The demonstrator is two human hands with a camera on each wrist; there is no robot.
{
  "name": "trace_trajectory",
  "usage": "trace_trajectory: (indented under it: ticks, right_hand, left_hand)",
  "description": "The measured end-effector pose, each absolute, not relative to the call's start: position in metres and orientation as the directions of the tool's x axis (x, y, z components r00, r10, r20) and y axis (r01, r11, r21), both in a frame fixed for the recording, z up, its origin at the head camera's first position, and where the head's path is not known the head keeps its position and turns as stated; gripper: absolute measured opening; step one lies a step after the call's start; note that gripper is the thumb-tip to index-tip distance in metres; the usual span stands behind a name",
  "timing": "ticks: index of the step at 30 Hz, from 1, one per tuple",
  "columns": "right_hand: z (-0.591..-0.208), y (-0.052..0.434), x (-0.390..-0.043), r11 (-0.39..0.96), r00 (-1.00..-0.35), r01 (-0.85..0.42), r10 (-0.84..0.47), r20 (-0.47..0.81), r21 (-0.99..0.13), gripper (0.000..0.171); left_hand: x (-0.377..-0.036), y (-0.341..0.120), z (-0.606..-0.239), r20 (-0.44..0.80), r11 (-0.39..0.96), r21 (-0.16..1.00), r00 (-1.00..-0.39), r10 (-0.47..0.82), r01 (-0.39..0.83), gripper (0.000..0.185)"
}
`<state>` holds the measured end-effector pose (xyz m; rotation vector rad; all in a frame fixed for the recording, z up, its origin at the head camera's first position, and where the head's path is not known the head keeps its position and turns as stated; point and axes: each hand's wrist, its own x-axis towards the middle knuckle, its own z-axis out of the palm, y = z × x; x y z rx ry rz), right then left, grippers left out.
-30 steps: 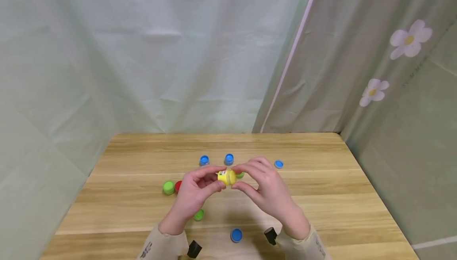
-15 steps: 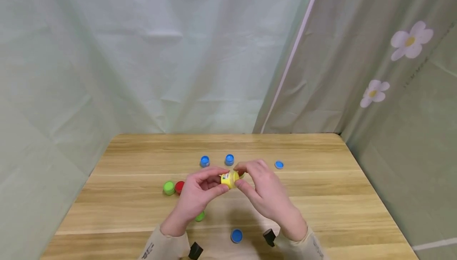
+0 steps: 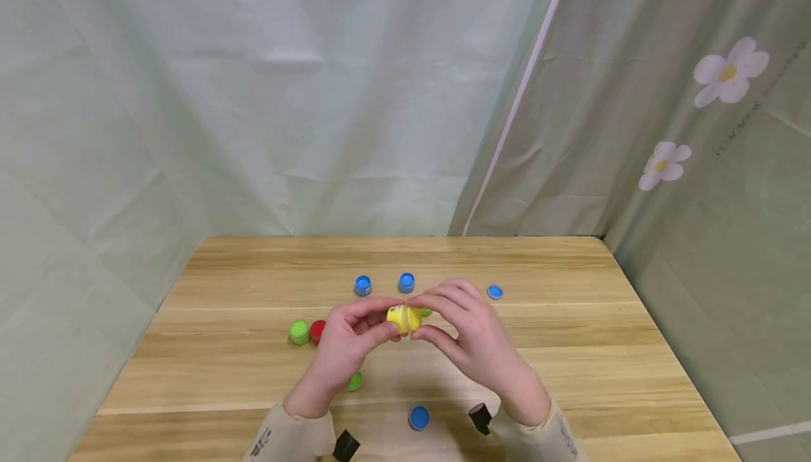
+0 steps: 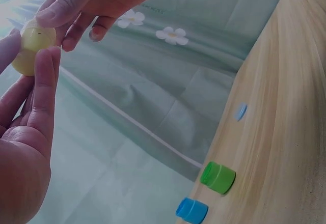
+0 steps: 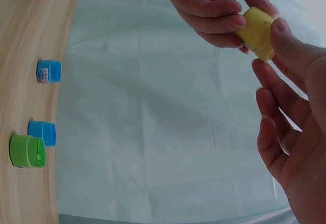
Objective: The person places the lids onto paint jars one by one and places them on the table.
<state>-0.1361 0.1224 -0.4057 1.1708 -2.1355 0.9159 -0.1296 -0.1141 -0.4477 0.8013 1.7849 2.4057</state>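
Note:
Both hands hold a small yellow jar (image 3: pixel 403 318) above the middle of the wooden table (image 3: pixel 570 349). My left hand (image 3: pixel 385 317) pinches its left end between thumb and fingers. From the other side, my right hand (image 3: pixel 421 317) pinches its right end. In the left wrist view the yellow jar (image 4: pixel 30 45) sits between the left fingers (image 4: pixel 45 86) and the right fingertips (image 4: pixel 66 11). The right wrist view shows the yellow jar (image 5: pixel 259 30) under the right thumb (image 5: pixel 293 48), with the left fingers (image 5: pixel 209 10) on its far end.
Two blue jars (image 3: pixel 362 285) (image 3: pixel 406 282) and a blue cap (image 3: pixel 495 291) lie beyond the hands. A green jar (image 3: pixel 299 332) and a red jar (image 3: pixel 317 330) stand at the left. A green cap (image 3: pixel 355 380) and a blue cap (image 3: pixel 419 417) lie near the wrists.
The right fingers have shifted round the yellow jar's end and back, and the jar tilted slightly. Both hands stay in the same place above the table.

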Motion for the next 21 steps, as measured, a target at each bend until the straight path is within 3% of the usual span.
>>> trace_trajectory:
  ticks: [8,21]
  right_hand:
    - [-0.4061,0.1197,-0.1332,0.507,-0.54,-0.817,-0.507,0.672,-0.275,0.046]
    - [-0.4071,0.1173,-0.1299,0.568,-0.597,-0.776,-0.518,0.612,-0.276,0.054]
  left_hand:
    - [-0.1295,-0.1095,-0.4497,0.364,-0.31,0.911,-0.882,0.299,0.271,0.035]
    - [-0.1272,-0.1047,-0.4523,0.521,-0.219,0.85,-0.824,0.223,0.479,0.031]
